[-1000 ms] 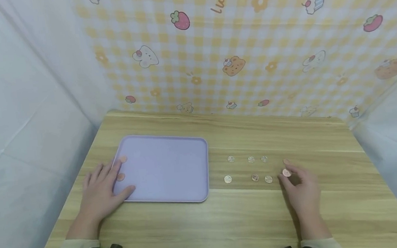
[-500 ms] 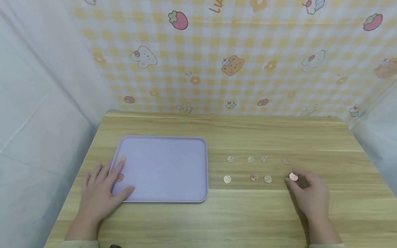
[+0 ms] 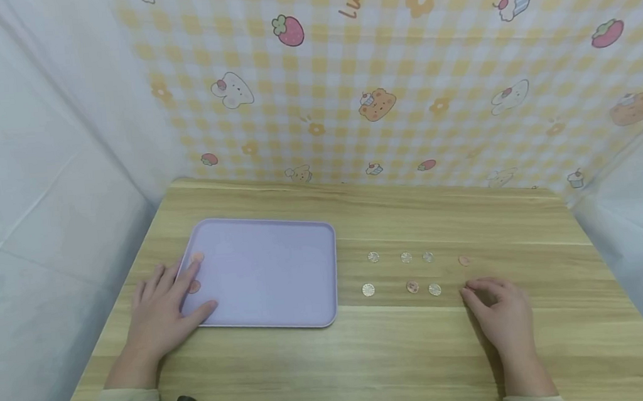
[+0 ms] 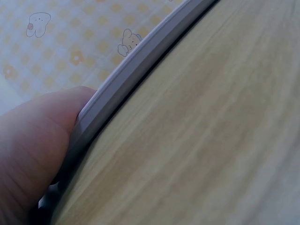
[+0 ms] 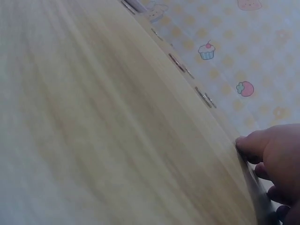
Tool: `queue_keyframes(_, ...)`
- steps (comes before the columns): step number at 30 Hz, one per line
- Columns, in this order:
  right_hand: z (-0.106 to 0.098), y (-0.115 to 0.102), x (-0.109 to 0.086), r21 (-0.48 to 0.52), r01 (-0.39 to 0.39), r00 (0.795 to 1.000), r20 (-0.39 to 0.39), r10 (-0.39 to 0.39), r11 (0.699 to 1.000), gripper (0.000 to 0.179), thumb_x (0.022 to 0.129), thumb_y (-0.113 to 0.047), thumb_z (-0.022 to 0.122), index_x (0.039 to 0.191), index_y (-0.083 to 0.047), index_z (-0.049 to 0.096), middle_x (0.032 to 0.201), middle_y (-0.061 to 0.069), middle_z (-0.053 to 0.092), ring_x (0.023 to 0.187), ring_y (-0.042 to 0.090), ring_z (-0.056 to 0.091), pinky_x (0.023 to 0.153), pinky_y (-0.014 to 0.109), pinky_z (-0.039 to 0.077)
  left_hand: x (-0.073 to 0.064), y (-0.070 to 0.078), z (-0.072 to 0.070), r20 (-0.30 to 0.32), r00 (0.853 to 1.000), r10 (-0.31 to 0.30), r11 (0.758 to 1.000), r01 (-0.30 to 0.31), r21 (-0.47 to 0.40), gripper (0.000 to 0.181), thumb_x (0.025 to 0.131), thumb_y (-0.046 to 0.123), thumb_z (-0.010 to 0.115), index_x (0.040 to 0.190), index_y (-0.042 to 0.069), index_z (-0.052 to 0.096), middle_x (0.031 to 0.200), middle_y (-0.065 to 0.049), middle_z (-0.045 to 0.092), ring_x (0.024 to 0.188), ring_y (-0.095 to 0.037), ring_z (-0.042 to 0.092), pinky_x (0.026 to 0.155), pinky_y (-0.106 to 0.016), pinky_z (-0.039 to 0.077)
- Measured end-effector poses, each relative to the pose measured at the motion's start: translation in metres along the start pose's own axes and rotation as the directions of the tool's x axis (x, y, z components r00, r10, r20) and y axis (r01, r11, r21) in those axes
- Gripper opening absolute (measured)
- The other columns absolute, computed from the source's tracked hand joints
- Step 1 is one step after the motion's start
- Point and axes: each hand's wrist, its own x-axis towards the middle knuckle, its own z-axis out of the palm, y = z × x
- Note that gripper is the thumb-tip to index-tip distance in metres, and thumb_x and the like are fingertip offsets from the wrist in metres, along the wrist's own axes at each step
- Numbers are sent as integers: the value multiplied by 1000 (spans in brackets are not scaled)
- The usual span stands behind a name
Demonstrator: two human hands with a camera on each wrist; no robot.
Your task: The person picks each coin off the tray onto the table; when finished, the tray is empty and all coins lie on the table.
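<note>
My left hand point(image 3: 160, 314) lies over the left edge of the lilac tray point(image 3: 270, 274), its fingers spread and fairly straight. Its index fingertip reaches a copper coin point(image 3: 197, 257) in the tray; a second copper coin point(image 3: 194, 286) lies beside that finger. In the left wrist view the thumb point(image 4: 37, 136) rests at the tray's rim. Right of the tray, my right hand point(image 3: 503, 318) is low at the table with thumb and index finger together in a pinch. The coin in that pinch is hidden now. Just beyond those fingertips lies another copper coin point(image 3: 464, 260).
Two rows of silvery coins lie between tray and right hand, among them a far one point(image 3: 406, 257) and a near one point(image 3: 368, 290). The wooden table point(image 3: 335, 375) meets a yellow checked cloth point(image 3: 336, 98) behind, with pale sheets at both sides.
My right hand has moved slightly right and toward me, away from the far copper coin. The copper coin visible between its fingertips earlier is out of sight now. My left hand stays put.
</note>
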Motion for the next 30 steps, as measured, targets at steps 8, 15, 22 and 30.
queue_keyframes(8,0,-2,-3,-56,35,999,10,-34,998,17,84,-7,89,99,-1,83,109,23,75,108,45,65,104,67,40,0,1,-3,1,1000,1,1000,-1,-5,93,93,57,74,171,30,30,168,-27,34,153,-60,18,120,-78,0)
queue_keyframes(15,-2,-5,-5,-87,71,997,13,-70,994,19,84,-8,89,100,0,82,110,24,74,107,46,64,99,65,42,-1,1,-2,-10,1000,11,1000,-11,-10,94,92,57,76,170,29,32,168,-27,34,153,-61,18,120,-78,0)
queue_keyframes(22,-1,-1,-6,-93,67,997,37,-64,993,21,85,-12,89,101,0,82,112,25,74,110,47,62,99,68,43,-2,-1,2,-13,1000,12,1000,-12,-11,95,91,59,77,170,29,33,168,-26,34,153,-61,18,120,-78,0)
queue_keyframes(30,5,7,-5,-30,5,1000,19,-4,1000,25,84,-14,90,103,-1,82,115,25,73,113,45,59,101,67,39,-1,-2,2,-21,1000,16,1000,-17,-15,97,89,61,79,169,28,35,168,-28,34,153,-61,18,120,-78,-1)
